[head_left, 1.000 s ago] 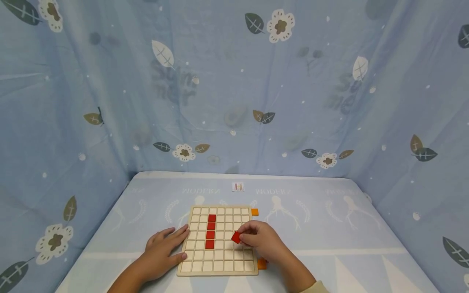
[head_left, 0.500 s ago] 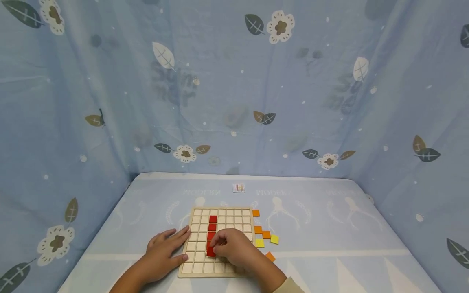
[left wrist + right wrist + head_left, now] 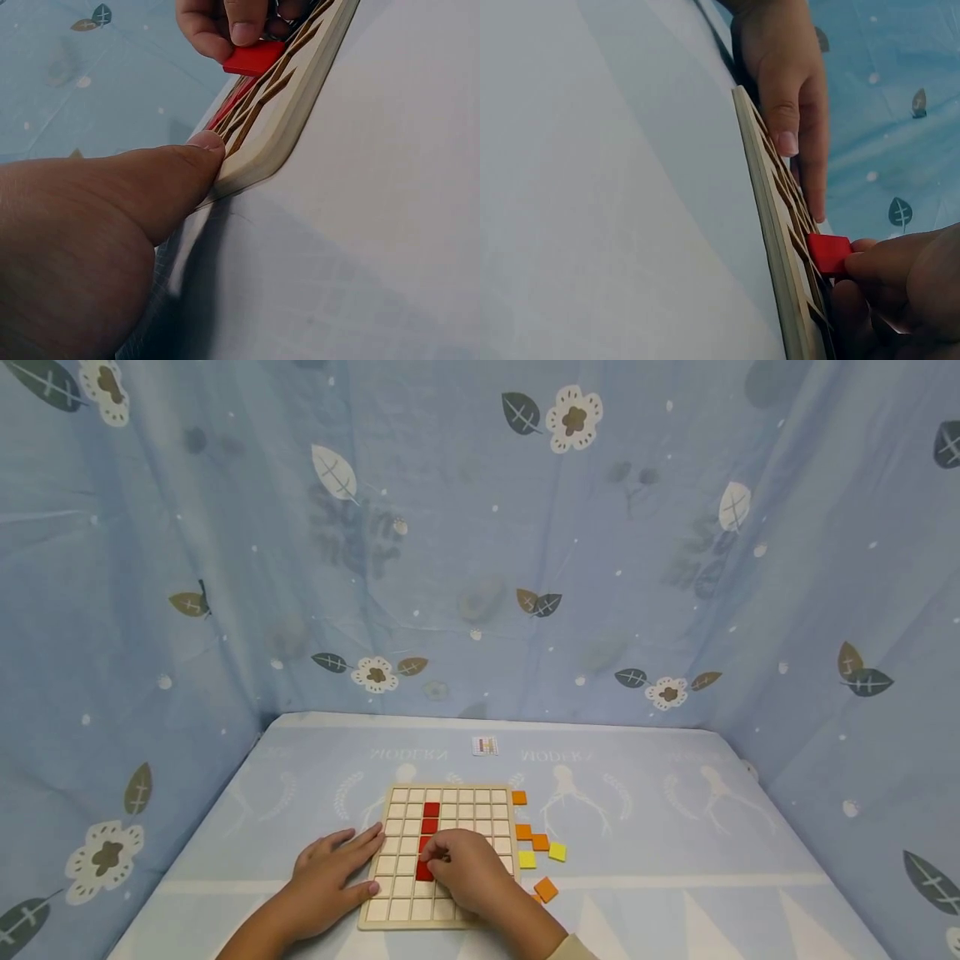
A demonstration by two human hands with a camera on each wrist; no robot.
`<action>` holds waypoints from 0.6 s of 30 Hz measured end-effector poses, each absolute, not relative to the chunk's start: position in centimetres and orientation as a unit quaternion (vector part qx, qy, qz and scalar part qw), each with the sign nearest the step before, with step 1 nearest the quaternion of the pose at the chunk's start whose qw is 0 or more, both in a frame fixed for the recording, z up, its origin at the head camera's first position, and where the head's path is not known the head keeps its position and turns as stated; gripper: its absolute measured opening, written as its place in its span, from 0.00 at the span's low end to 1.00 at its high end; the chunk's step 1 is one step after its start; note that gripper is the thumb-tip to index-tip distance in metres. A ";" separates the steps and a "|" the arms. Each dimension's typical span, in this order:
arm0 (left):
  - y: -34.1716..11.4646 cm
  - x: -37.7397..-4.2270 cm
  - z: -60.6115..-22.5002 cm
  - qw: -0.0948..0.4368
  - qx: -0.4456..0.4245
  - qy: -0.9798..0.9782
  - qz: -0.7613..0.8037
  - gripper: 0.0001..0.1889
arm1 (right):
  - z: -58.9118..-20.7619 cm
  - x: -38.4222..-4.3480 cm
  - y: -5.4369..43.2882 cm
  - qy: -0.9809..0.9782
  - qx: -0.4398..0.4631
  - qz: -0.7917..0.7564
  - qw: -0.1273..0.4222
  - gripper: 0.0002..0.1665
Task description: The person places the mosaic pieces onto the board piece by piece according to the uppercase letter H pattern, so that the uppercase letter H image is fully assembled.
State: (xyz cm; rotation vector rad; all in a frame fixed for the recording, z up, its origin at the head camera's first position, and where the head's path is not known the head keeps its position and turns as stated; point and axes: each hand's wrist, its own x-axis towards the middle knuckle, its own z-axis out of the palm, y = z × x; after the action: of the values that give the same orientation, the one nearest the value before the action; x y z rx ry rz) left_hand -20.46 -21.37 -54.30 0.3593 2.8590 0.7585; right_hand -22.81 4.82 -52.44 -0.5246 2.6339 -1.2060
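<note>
A wooden grid board (image 3: pixel 405 910) lies on the table, with a column of red tiles (image 3: pixel 431 810) set in its squares. My right hand (image 3: pixel 472 870) is over the board at the near end of that column. It pinches a red square tile (image 3: pixel 829 253) between thumb and fingers, and the tile is tilted close above the grid in both wrist views. My left hand (image 3: pixel 330 877) rests on the board's left edge with fingers extended, its thumb (image 3: pixel 202 150) on the frame. The right hand covers part of the column and the squares to its right in the head view.
Orange tiles (image 3: pixel 547 889) and yellow tiles (image 3: pixel 557 852) lie loose to the right of the board, one orange partly hidden by the right arm. A small printed card (image 3: pixel 485 746) lies beyond the board. Patterned curtains (image 3: pixel 480 568) surround the table (image 3: pixel 660 827).
My right hand has moved left across the board with the red tile, to the near end of the red column. Loose tiles on the right came into view. My left hand stays put.
</note>
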 end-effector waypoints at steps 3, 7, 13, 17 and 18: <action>-21.5 -20.4 -54.3 0.078 0.121 0.957 0.253 0.41 | -52.4 -22.7 4.8 0.890 -0.182 -0.406 0.103 0.13; -21.5 -20.4 -54.2 0.077 0.122 0.956 0.256 0.41 | -52.5 -22.5 4.8 0.886 -0.198 -0.404 0.112 0.12; -21.5 -20.4 -54.3 0.079 0.121 0.956 0.255 0.41 | -52.6 -22.0 4.8 0.897 -0.225 -0.368 0.096 0.11; -21.4 -20.5 -54.3 0.078 0.120 0.956 0.255 0.41 | -52.5 -21.7 4.8 0.906 -0.236 -0.342 0.076 0.11; -21.3 -20.5 -54.3 0.078 0.120 0.956 0.255 0.41 | -52.5 -21.7 4.8 0.908 -0.238 -0.338 0.073 0.11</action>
State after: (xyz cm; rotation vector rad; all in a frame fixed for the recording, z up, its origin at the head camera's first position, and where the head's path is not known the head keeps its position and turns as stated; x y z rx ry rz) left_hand -20.48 -21.35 -54.35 0.3582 2.8634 0.7629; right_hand -21.71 4.75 -52.54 -0.7138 2.7256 -1.0147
